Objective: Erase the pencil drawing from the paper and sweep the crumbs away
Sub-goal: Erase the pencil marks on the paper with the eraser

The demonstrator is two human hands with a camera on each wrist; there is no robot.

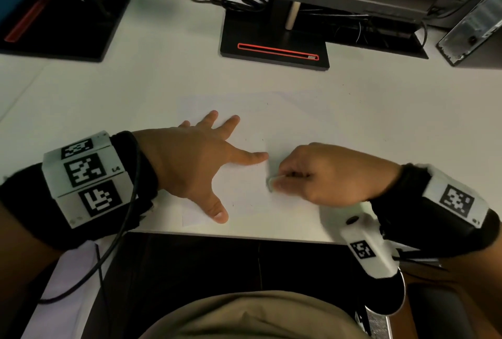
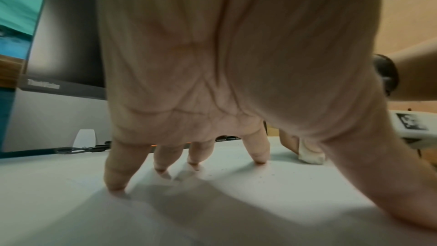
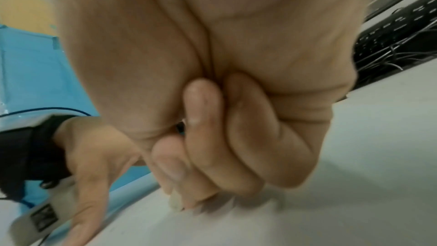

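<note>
A white sheet of paper [image 1: 244, 186] lies flat on the white desk [image 1: 380, 121], near the desk's front edge and in front of the black monitor base [image 1: 274, 45]. All positions below are given relative to the paper.

The left hand [image 1: 195, 164] rests on the paper's left half, fingers straight and spread; the left wrist view shows the fingertips [image 2: 260, 160] and thumb bearing on the sheet with the palm raised.

The right hand [image 1: 326, 175] sits at the paper's right side, fingers curled and clamped on a small white eraser [image 1: 271, 182]. The eraser's end meets the sheet just beside the left index fingertip. In the right wrist view the eraser [image 3: 175, 201] protrudes below the curled fingers; that view is blurred, so contact there appears likely but cannot be confirmed from it alone.

A few dark specks, seemingly crumbs [image 1: 247, 139], lie scattered on the paper between and around the hands. No pencil line is legible on the sheet in the head view.

Beyond the paper's far edge, cables [image 1: 239, 1] lie behind the monitor base.
</note>
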